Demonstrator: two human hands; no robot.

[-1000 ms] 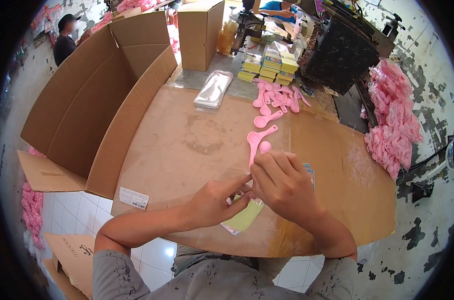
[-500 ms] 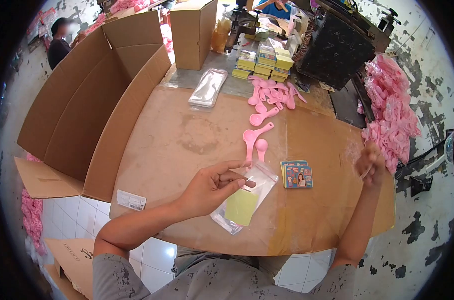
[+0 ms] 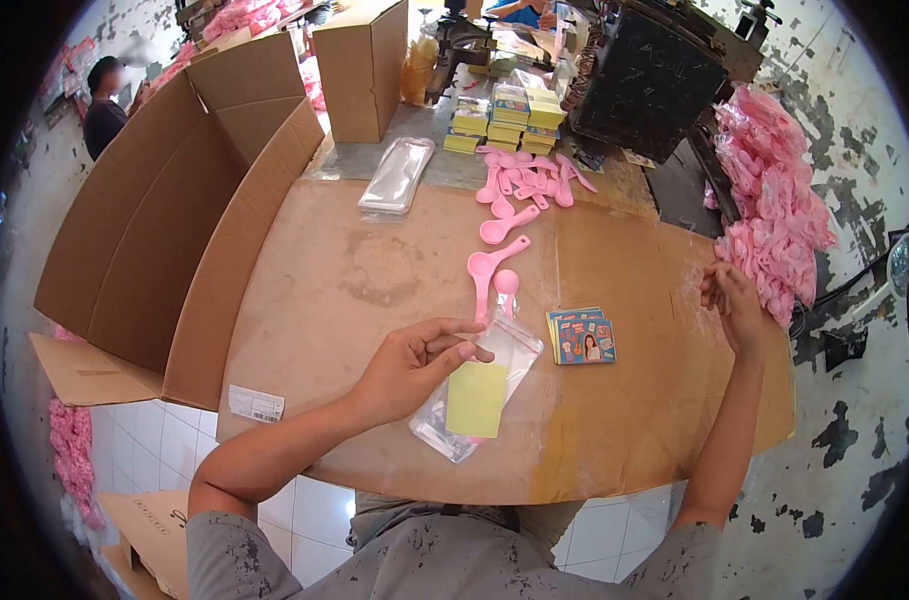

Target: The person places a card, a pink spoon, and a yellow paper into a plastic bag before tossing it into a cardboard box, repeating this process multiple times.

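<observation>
My left hand (image 3: 415, 368) is over a clear plastic bag (image 3: 520, 350), its thumb and fingers pinched together near the bag's upper end. A plain yellow-green card (image 3: 477, 400) shows in or on the bag, with a bit of pink at its lower edge. Just beyond the fingertips lie a pink measuring spoon (image 3: 482, 265) and a smaller pink spoon (image 3: 506, 281). Off to the right, my right hand (image 3: 737, 308) hovers with loosely curled, parted fingers, beside thin clear plastic scraps (image 3: 693, 285). Between the hands sits a small stack of printed cards (image 3: 585, 338).
A large open carton (image 3: 165, 220) flanks the left side. Flat clear bags (image 3: 399, 178), a heap of pink spoons (image 3: 525, 180) and card stacks (image 3: 510, 110) lie toward the back. Bagged pink items (image 3: 775, 210) and a black machine (image 3: 650, 80) stand at right. Another person (image 3: 105, 110) is far left.
The view has shifted slightly. My right hand's fingers have loosened and point left near the plastic scraps. My left hand stays at the bag.
</observation>
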